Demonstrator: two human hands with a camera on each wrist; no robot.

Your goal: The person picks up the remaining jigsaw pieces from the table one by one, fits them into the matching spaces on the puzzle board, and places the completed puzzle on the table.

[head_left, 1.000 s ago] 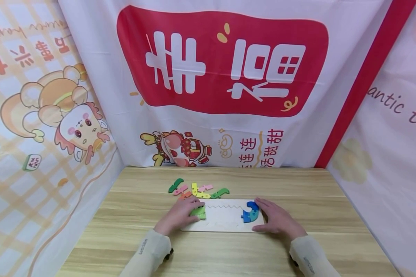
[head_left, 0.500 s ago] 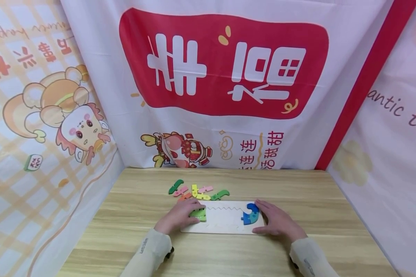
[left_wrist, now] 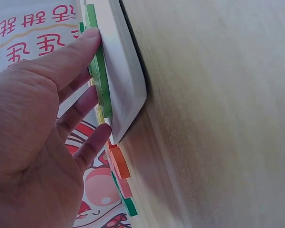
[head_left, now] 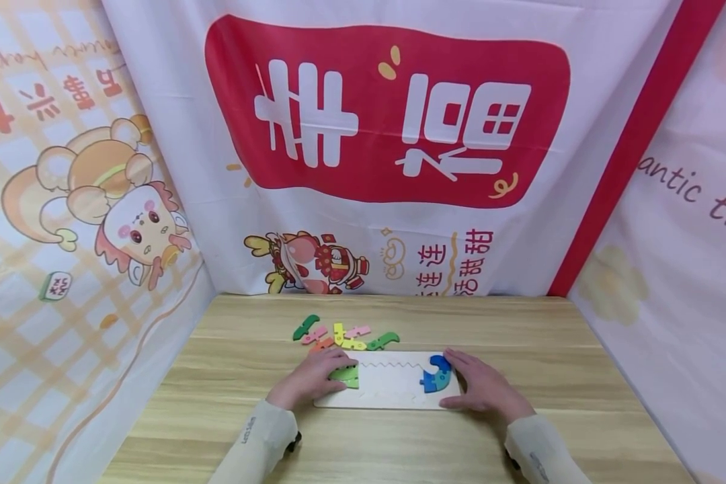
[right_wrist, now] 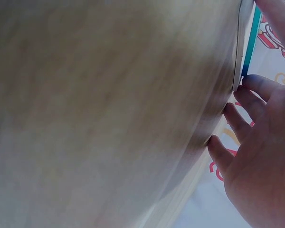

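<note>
A white cloth [head_left: 196, 222] hangs behind the wooden table [head_left: 363, 447]. On it are a big red patch [head_left: 378, 107] with white Chinese characters [head_left: 333, 121] and a red stripe [head_left: 632, 148]. The left cloth [head_left: 12, 396] shows an orange cartoon animal [head_left: 99, 165], the right cloth [head_left: 696, 329] a pale yellow flower [head_left: 614, 286].

A board [head_left: 393, 396] is lying on the desk [head_left: 363, 447] between the left hand [head_left: 310, 378] and right hand [head_left: 482, 387]. Pieces [head_left: 441, 380] are sitting on both ends, while loose bits [head_left: 382, 341] are lying behind its left half.

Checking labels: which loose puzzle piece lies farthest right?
The loose mid-green piece; every other loose piece lies left of it, with the dark green piece at the opposite end.
</note>
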